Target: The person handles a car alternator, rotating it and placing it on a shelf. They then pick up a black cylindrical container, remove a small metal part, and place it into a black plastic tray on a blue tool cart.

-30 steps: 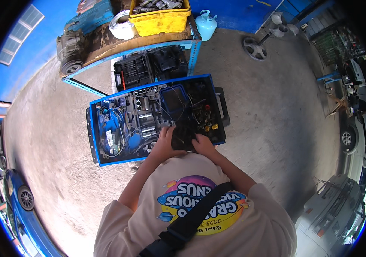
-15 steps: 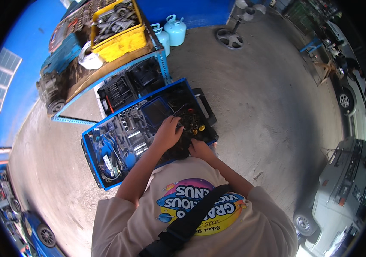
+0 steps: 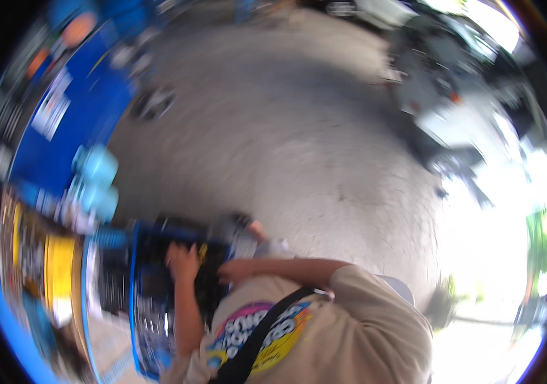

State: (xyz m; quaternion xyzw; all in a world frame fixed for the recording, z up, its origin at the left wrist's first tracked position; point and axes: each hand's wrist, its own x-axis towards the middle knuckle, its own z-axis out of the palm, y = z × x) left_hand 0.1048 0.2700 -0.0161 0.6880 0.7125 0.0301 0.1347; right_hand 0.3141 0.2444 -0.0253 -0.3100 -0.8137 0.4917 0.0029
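Observation:
The view is smeared by motion. My left hand (image 3: 182, 261) is over the far end of a blue-rimmed toolbox (image 3: 134, 307), its fingers partly spread and nothing visible in them. Beside its fingertips lies a small yellow piece (image 3: 203, 251) among dark contents. My right hand (image 3: 230, 271) reaches down at the box's near side, close to my shirt; its fingers are blurred, so what they touch is hidden. Shiny metal tools (image 3: 158, 320) fill the toolbox's other end, next to my left forearm.
To the left, a workbench carries a yellow bin (image 3: 60, 272). Light-blue gas cylinders (image 3: 96, 182) stand past its end. Farther off are a wheel-shaped stand base (image 3: 154, 102) and a blue panel (image 3: 72, 128). A grey vehicle (image 3: 459, 121) is at the upper right, beside bright daylight.
My view has swung sharply to the right, so bench and toolbox now appear at the lower left. Both hands stay at the toolbox.

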